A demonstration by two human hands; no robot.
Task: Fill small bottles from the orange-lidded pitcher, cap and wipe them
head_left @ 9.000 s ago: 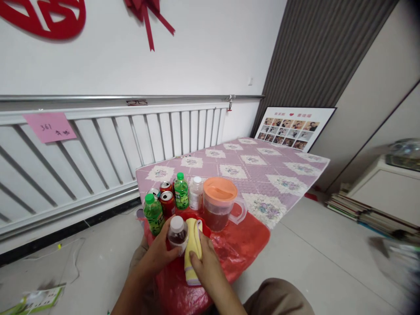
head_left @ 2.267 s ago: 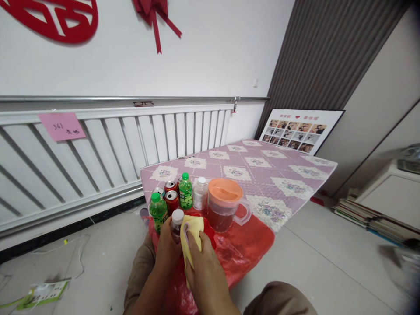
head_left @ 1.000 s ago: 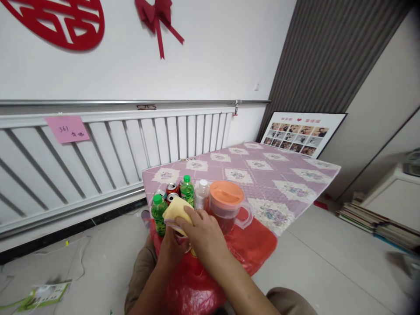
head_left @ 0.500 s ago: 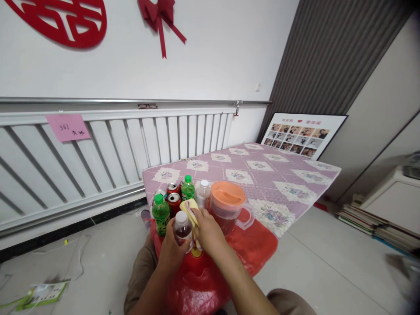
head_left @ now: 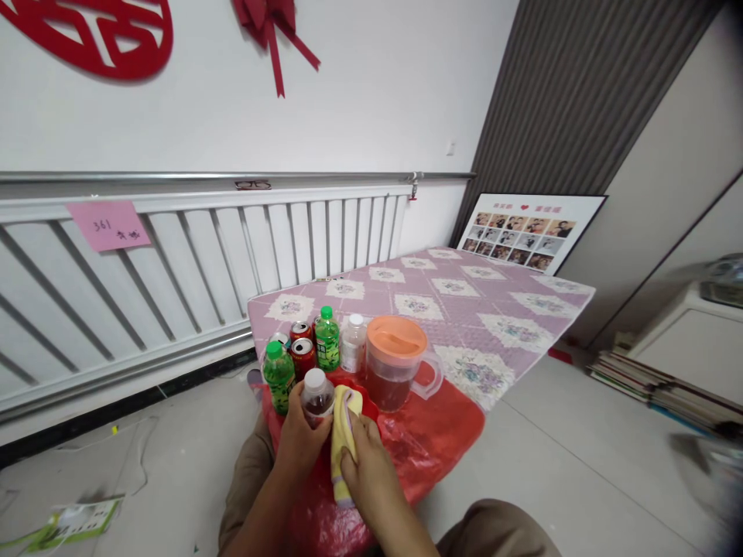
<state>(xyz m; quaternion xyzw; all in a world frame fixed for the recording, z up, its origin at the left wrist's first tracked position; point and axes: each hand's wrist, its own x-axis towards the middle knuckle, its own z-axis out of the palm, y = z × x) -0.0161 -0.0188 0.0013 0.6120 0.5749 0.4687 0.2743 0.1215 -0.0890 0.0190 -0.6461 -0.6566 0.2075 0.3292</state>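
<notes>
My left hand [head_left: 303, 433] is wrapped round a clear plastic bottle [head_left: 318, 399] with a white cap and dark liquid inside. Close beside it, my right hand [head_left: 365, 456] grips a folded yellow cloth [head_left: 344, 433] that hangs down along the bottle's right side. A green-capped bottle [head_left: 279, 379] stands just left of the held one, and a second green bottle [head_left: 328, 340] stands behind. Between these are red cans [head_left: 303, 357]. To the right are a white-capped clear bottle [head_left: 353, 344] and a pitcher [head_left: 395, 363] with an orange lid and liquid inside.
Red plastic sheeting [head_left: 435, 433] covers the near end of a table with a floral cloth [head_left: 435, 294]. Part of a red dish [head_left: 369, 402] shows behind the yellow cloth. A white radiator [head_left: 203, 263] runs along the wall, and a photo board [head_left: 528, 232] leans at the far end.
My right hand has brought the cloth down and nearer, from the bottle's upper side to lower beside it. My left hand still holds the bottle. The view has shifted slightly.
</notes>
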